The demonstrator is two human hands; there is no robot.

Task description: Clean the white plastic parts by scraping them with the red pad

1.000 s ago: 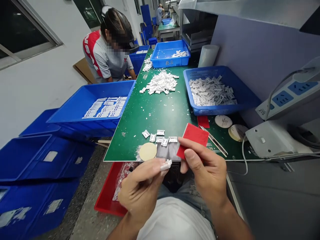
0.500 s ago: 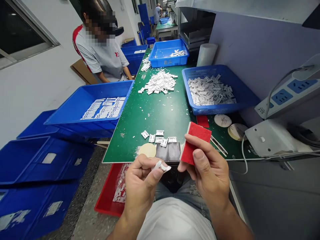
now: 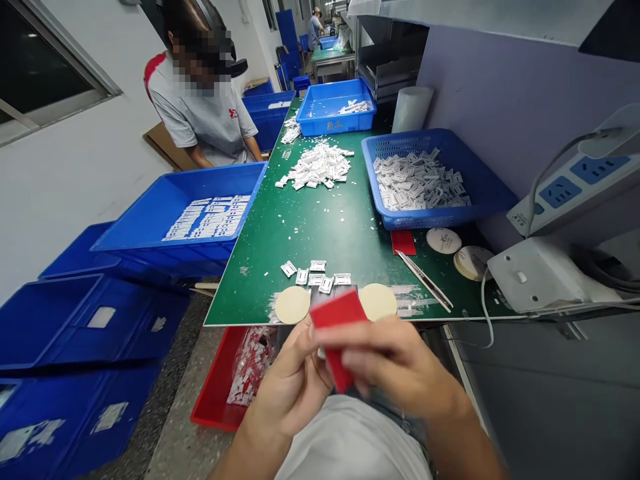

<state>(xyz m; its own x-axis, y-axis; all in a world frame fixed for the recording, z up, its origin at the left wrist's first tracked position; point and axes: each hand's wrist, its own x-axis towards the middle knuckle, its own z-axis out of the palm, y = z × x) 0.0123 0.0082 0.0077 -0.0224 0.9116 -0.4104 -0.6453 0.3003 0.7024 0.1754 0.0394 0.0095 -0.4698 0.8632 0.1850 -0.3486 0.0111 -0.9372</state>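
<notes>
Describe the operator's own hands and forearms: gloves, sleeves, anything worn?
The left hand and right hand are bare: no gloves or cables. The forearms show no sleeve, watch or band. Below them is a white top. The hands are blurred, so fine detail is hard to tell.

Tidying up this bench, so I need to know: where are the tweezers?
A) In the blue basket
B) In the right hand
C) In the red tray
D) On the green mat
D. The tweezers lie on the green mat, to the right of the small white pieces.
</notes>
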